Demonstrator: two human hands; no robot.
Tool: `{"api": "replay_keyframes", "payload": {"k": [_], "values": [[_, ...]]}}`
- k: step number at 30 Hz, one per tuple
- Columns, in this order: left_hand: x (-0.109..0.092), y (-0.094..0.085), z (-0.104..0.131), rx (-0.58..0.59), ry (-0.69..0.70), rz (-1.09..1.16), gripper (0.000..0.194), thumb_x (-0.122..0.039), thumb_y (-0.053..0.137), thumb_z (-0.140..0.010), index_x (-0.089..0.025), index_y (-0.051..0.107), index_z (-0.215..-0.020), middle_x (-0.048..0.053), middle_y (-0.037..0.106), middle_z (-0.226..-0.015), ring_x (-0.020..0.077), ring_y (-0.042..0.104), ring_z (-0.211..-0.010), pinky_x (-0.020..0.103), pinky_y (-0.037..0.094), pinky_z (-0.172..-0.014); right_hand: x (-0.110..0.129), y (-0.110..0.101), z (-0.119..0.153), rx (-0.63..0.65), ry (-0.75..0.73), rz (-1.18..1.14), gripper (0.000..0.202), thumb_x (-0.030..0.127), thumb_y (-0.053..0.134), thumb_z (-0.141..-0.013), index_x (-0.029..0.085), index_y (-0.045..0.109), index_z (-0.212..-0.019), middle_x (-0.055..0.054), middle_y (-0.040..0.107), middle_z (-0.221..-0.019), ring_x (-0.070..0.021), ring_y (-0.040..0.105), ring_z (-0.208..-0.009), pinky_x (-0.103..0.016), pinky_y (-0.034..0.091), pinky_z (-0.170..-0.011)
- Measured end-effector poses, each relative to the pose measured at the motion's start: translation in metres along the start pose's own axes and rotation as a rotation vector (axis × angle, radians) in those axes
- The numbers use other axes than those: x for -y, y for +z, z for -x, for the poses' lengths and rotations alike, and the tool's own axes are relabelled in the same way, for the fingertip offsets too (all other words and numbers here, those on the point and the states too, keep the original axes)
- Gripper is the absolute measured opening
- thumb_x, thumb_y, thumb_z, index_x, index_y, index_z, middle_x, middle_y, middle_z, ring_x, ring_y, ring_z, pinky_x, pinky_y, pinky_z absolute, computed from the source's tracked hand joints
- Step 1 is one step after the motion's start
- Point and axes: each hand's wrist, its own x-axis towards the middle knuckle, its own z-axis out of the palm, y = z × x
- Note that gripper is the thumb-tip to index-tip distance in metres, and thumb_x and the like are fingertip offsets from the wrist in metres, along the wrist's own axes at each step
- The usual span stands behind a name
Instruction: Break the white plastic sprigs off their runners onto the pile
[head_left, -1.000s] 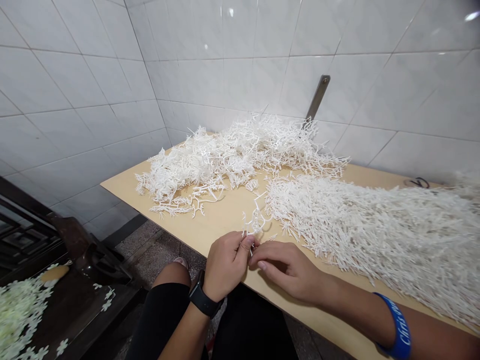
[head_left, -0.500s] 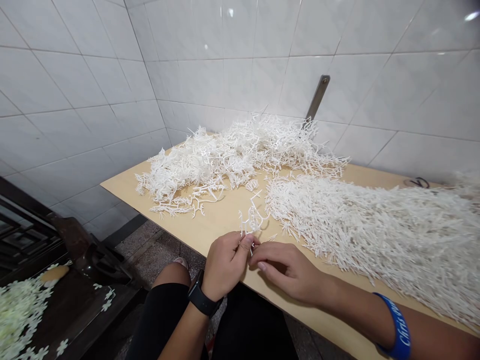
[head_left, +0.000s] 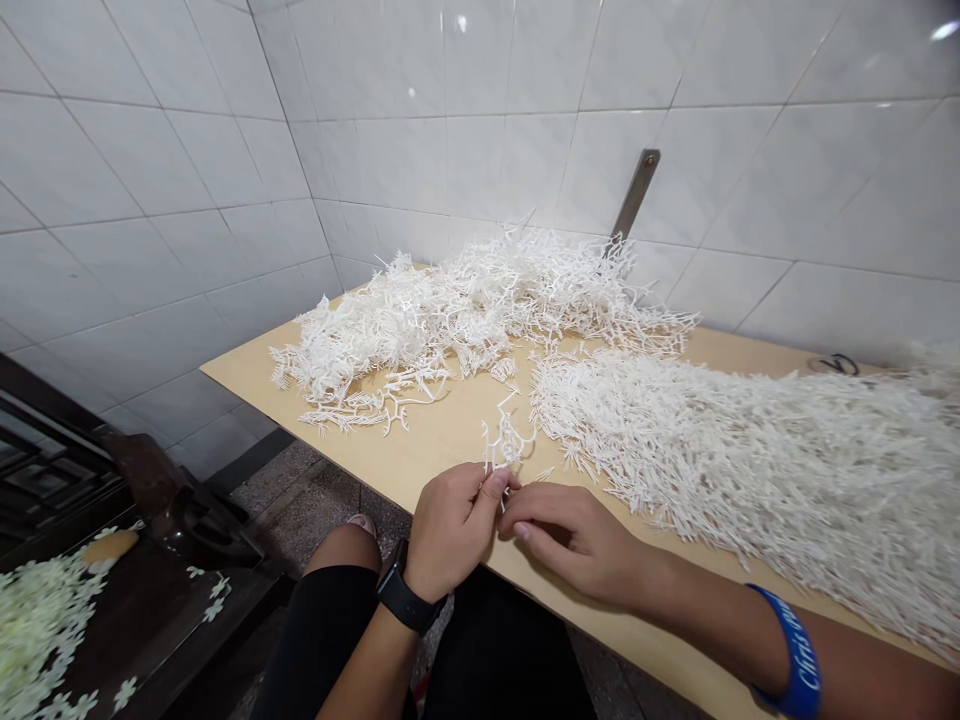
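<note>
My left hand (head_left: 457, 520), with a black watch at its wrist, pinches a white branched plastic piece (head_left: 508, 438) that stands up above its fingertips near the table's front edge. My right hand (head_left: 577, 535) meets it from the right, thumb and fingers pressed together at the lower end of the piece; what they grip there is too small to make out. Behind the hands lies a tangled heap of white branched pieces (head_left: 450, 310). To the right spreads a thick pile of small white sprigs (head_left: 735, 450).
The pale wooden table (head_left: 255, 375) stands against a tiled wall. A metal bracket (head_left: 634, 200) rises behind the heap, and a dark loop (head_left: 836, 365) lies at the back right. Pale flowers (head_left: 37, 620) rest on dark furniture at the lower left.
The upper part of the branched piece has shifted slightly to the right. Both hands have stayed almost in place.
</note>
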Motion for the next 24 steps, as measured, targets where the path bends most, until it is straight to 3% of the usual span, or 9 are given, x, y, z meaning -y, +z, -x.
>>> {"api": "replay_keyframes", "payload": {"k": [24], "values": [[0.0001, -0.0005, 0.0008, 0.024, -0.003, -0.027, 0.041, -0.038, 0.038, -0.101, -0.021, 0.072, -0.086, 0.001, 0.071, -0.081, 0.0170, 0.063, -0.080, 0.026, 0.042, -0.072, 0.0006, 0.0000, -0.0013, 0.006, 0.026, 0.015, 0.022, 0.020, 0.047, -0.094, 0.017, 0.068, -0.089, -0.005, 0.069, -0.082, -0.0165, 0.063, -0.077, -0.029, 0.049, -0.074]]}}
